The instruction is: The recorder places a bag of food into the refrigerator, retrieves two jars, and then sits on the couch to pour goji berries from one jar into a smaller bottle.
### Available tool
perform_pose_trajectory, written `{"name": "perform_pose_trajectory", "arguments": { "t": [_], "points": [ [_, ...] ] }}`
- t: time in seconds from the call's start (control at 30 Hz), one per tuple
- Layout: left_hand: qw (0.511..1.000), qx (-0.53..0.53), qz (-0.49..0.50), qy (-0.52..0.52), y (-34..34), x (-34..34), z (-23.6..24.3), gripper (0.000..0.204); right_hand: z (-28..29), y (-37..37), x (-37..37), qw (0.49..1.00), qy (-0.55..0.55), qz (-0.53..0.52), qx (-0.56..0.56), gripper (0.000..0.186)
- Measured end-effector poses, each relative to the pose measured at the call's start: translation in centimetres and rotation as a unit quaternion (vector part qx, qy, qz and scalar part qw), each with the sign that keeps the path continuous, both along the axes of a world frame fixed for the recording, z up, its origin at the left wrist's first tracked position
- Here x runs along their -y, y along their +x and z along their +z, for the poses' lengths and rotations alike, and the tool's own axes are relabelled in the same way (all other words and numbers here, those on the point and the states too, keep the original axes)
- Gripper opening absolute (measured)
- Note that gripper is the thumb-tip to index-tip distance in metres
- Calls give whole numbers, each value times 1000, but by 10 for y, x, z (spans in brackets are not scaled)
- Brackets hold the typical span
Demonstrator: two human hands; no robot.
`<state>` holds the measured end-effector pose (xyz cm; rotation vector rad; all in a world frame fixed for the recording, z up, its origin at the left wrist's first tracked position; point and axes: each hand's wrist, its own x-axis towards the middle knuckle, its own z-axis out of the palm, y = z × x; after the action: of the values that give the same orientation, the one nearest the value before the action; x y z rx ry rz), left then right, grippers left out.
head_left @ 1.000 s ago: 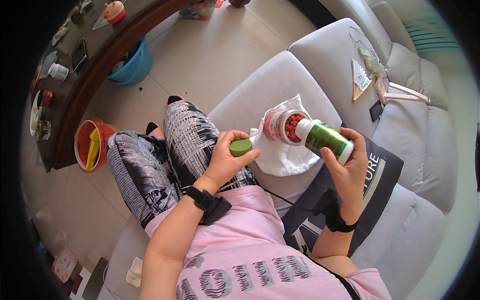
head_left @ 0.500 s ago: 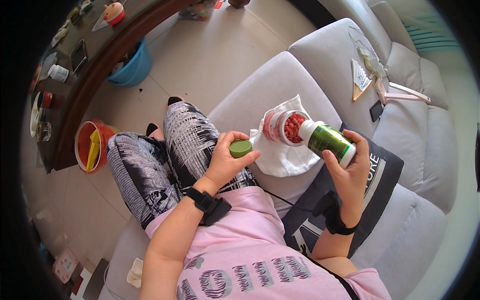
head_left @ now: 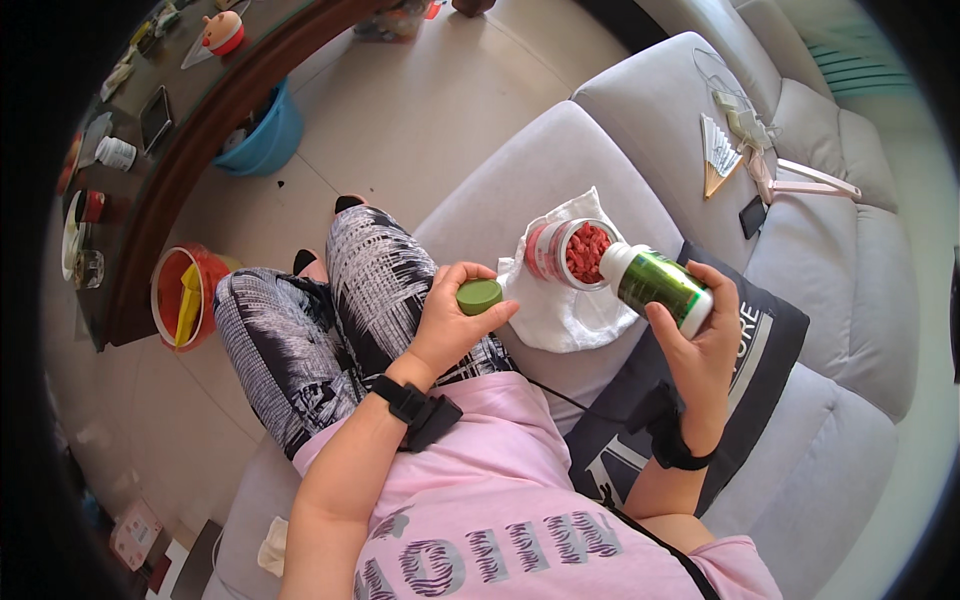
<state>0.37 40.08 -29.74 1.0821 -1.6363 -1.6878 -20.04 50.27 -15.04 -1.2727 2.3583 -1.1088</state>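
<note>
My left hand (head_left: 445, 312) is closed around a round green cap (head_left: 480, 296) over my lap. In my right hand (head_left: 697, 335) is a white bottle with a shiny green label (head_left: 658, 285), tipped so that its mouth points left. That mouth meets or overlaps the rim of a clear jar (head_left: 545, 252); whether they touch I cannot tell. Small red pieces (head_left: 586, 252), like dried berries, fill the jar. Beneath the jar lies a crumpled white cloth (head_left: 568, 322) on the grey sofa seat.
A dark cushion (head_left: 775, 345) lies under my right forearm. Farther right on the sofa (head_left: 640, 110) are a folding fan (head_left: 718, 160) and a phone (head_left: 752, 216). At left stand a dark table (head_left: 190, 130), a blue bucket (head_left: 265, 135) and a red bin (head_left: 207, 290).
Both hands keep nearly the same place, with the cap and bottle still held. The view has shifted very slightly.
</note>
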Motion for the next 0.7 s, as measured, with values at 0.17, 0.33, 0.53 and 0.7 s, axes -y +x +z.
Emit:
{"name": "perform_pose_trajectory", "arguments": {
  "t": [0.17, 0.33, 0.53, 0.7],
  "points": [
    [1000, 4, -2, -2, 0, 1, 0, 39, 0, -4, -2, 1000, 19, 5, -15, 46],
    [1000, 3, -1, 13, 1, 0, 0, 39, 1, 0, -4, 1000, 11, -12, 3, 47],
    [1000, 6, 1, -4, 2, 0, -1, 39, -1, -3, -4, 997, -19, -4, 77, 49],
    [1000, -3, 1, -6, 1, -1, -2, 38, -35, -45, -26, 924, -137, -26, 355, 54]
  ]
}}
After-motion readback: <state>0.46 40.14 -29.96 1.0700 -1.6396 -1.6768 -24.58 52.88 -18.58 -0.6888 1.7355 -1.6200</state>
